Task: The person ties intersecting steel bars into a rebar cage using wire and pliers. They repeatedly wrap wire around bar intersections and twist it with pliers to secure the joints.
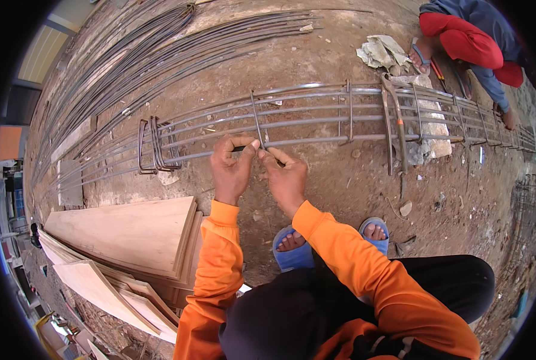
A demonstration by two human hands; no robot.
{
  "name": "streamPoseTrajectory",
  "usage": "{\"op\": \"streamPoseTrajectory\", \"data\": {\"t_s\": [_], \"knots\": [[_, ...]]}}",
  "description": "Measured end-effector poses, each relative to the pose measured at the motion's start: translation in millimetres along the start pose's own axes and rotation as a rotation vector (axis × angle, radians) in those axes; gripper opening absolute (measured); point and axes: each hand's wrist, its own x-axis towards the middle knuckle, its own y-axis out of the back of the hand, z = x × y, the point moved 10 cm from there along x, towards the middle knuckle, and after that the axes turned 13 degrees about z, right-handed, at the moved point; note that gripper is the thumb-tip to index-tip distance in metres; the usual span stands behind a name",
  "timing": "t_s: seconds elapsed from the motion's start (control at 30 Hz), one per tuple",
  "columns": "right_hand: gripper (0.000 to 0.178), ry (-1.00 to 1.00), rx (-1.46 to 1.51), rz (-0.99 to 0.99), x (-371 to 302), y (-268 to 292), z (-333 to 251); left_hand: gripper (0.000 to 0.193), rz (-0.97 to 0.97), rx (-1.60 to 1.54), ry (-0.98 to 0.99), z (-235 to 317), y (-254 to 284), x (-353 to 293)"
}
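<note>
Pinching at rebar stirrup [256,114] with left hand [230,168] and right hand [286,180], unclear on what, perhaps risking skew if bumped.

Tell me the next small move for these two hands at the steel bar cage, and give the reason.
Probably a light press, bringing the stirrup snug against the nearest long bar. The left hand and right hand have their fingertips close together where the two cross; whatever they may pinch is too small to make out.
</note>
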Motion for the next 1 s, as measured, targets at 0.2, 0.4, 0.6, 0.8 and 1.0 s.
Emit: {"op": "streamPoseTrajectory", "data": {"t_s": [0.2,0.4,0.6,0.8,1.0], "knots": [[0.018,-0.074,-0.089,-0.031,-4,7,0,0.014,-0.146,-0.018,-0.265,30,-7,-7],[0.021,0.037,-0.061,-0.185,-7,0,-6,0.023,-0.279,0.024,-0.292,32,-7,-3],[0.028,-0.002,-0.040,-0.155,-5,1,-3,0.017,-0.265,0.023,-0.239,25,-14,5],[0.023,-0.208,0.052,-0.165,-4,-1,-1,0.011,-0.135,0.058,-0.140,17,-15,7],[0.015,-0.362,0.074,-0.090,-1,2,3,0.013,-0.125,0.093,0.035,7,-18,12]]}}
